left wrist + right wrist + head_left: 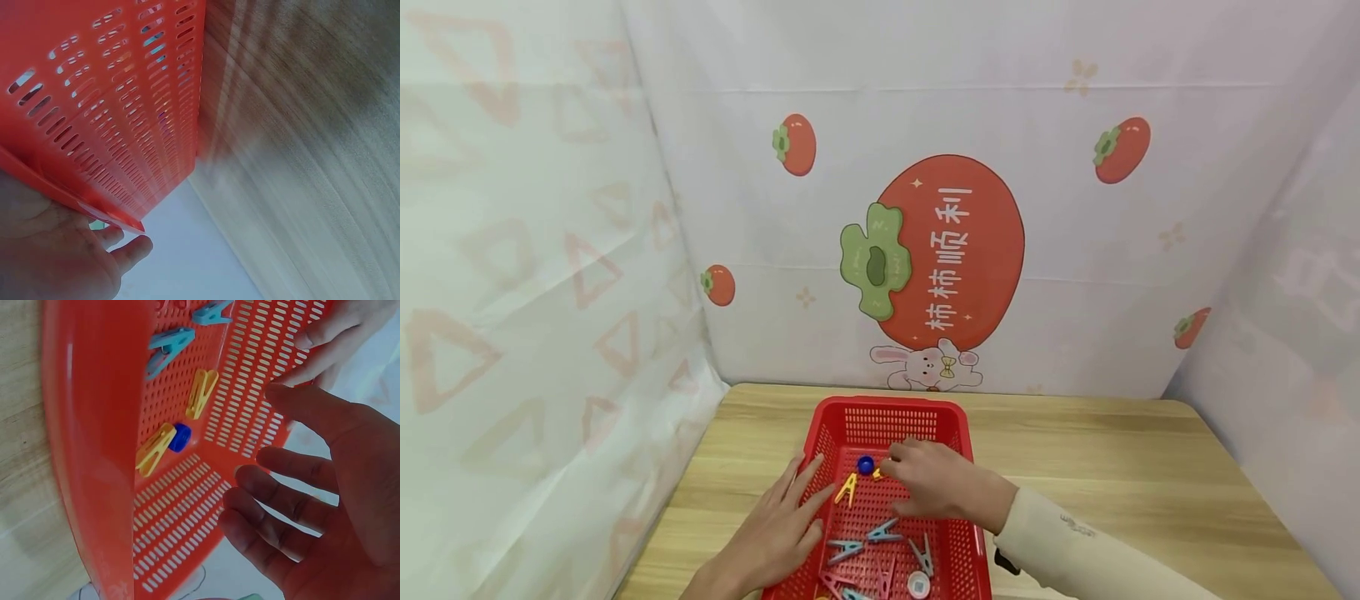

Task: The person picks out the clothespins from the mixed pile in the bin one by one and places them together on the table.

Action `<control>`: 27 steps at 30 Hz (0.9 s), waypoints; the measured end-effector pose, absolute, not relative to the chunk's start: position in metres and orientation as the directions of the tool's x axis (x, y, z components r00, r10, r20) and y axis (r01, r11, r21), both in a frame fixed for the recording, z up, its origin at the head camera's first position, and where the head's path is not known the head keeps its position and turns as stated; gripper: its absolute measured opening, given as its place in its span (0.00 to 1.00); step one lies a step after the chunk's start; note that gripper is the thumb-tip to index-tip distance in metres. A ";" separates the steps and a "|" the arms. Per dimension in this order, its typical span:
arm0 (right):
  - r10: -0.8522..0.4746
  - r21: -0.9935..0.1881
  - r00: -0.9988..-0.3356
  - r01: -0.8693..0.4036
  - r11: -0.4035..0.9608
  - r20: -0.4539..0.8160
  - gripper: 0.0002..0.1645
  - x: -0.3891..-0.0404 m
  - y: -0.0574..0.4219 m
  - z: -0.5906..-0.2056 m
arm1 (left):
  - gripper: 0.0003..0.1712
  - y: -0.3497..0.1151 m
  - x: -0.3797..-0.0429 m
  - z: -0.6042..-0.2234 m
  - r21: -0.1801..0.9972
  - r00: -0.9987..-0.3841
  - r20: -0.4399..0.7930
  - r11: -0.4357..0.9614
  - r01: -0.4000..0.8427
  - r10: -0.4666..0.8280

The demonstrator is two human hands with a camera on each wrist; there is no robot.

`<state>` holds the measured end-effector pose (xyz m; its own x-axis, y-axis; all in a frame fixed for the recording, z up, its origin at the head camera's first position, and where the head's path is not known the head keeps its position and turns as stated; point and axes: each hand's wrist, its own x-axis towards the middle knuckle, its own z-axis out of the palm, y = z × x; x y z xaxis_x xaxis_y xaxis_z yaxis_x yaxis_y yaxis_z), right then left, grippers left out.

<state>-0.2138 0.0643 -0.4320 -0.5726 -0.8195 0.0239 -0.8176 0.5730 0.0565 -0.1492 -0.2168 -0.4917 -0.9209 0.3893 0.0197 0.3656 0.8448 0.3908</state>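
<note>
A red plastic basket (976,554) holds several clothespins and bottle caps. My left hand (778,523) lies over its left rim with fingers spread; from the left wrist view this hand (59,259) touches the rim from outside. Above the basket's far half hovers my right hand (936,482), partly covering a yellow clothespin (878,474). The right wrist view shows that hand (350,481) with loosely bent fingers and nothing in them. Another yellow clothespin (847,489) and a blue cap (866,465) lie at the far end. Blue clothespins (884,531) lie nearer.
Pink clothespins (886,577) and a white round cap (918,584) lie at the basket's near end. The wooden table (1090,467) extends to the right. A white printed cloth (760,350) stands behind it, with more cloth along both sides.
</note>
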 end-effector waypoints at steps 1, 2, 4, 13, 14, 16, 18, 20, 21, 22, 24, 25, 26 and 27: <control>-0.819 0.057 -0.573 -0.817 0.573 0.016 0.27 -0.213 0.063 -0.433 | 0.29 -0.217 -0.150 -0.492 0.386 -0.921 0.019 0.847 0.366 0.390; -0.820 0.061 -0.572 -0.818 0.572 0.011 0.27 -0.213 0.062 -0.434 | 0.30 -0.217 -0.150 -0.493 0.381 -0.921 0.016 0.849 0.365 0.389; -0.819 0.067 -0.574 -0.817 0.573 -0.001 0.28 -0.213 0.059 -0.435 | 0.31 -0.217 -0.151 -0.493 0.370 -0.921 0.010 0.854 0.365 0.389; -0.809 0.125 -0.577 -0.815 0.565 -0.107 0.32 -0.212 0.047 -0.444 | 0.28 -0.217 -0.150 -0.494 0.303 -0.908 0.028 0.863 0.405 0.417; -0.809 0.123 -0.576 -0.817 0.563 -0.118 0.31 -0.211 0.045 -0.445 | 0.27 -0.217 -0.150 -0.494 0.296 -0.907 0.030 0.863 0.410 0.420; -0.813 0.126 -0.568 -0.823 0.554 -0.130 0.31 -0.210 0.043 -0.447 | 0.26 -0.217 -0.151 -0.494 0.283 -0.904 0.030 0.864 0.416 0.426; -0.819 0.147 -0.559 -0.828 0.541 -0.133 0.31 -0.210 0.041 -0.450 | 0.25 -0.217 -0.151 -0.494 0.274 -0.903 0.028 0.866 0.419 0.428; -0.822 0.168 -0.553 -0.831 0.530 -0.137 0.31 -0.209 0.040 -0.451 | 0.24 -0.217 -0.152 -0.494 0.264 -0.902 0.027 0.867 0.421 0.430; -0.823 0.181 -0.551 -0.831 0.526 -0.139 0.31 -0.209 0.039 -0.452 | 0.23 -0.217 -0.152 -0.495 0.263 -0.903 0.025 0.869 0.419 0.428; -0.823 0.189 -0.550 -0.831 0.523 -0.143 0.31 -0.210 0.038 -0.453 | 0.23 -0.217 -0.152 -0.495 0.262 -0.904 0.024 0.870 0.418 0.427; -0.817 0.188 -0.554 -0.829 0.526 -0.160 0.31 -0.210 0.037 -0.455 | 0.22 -0.217 -0.151 -0.495 0.259 -0.904 0.023 0.871 0.417 0.426; -0.814 0.189 -0.556 -0.829 0.527 -0.169 0.30 -0.210 0.036 -0.455 | 0.22 -0.217 -0.151 -0.495 0.257 -0.904 0.023 0.872 0.418 0.427; -0.812 0.192 -0.557 -0.828 0.526 -0.178 0.30 -0.210 0.036 -0.455 | 0.21 -0.217 -0.150 -0.496 0.254 -0.904 0.024 0.872 0.419 0.428; -0.810 0.196 -0.555 -0.829 0.523 -0.187 0.30 -0.210 0.035 -0.455 | 0.21 -0.216 -0.150 -0.496 0.253 -0.903 0.025 0.872 0.420 0.428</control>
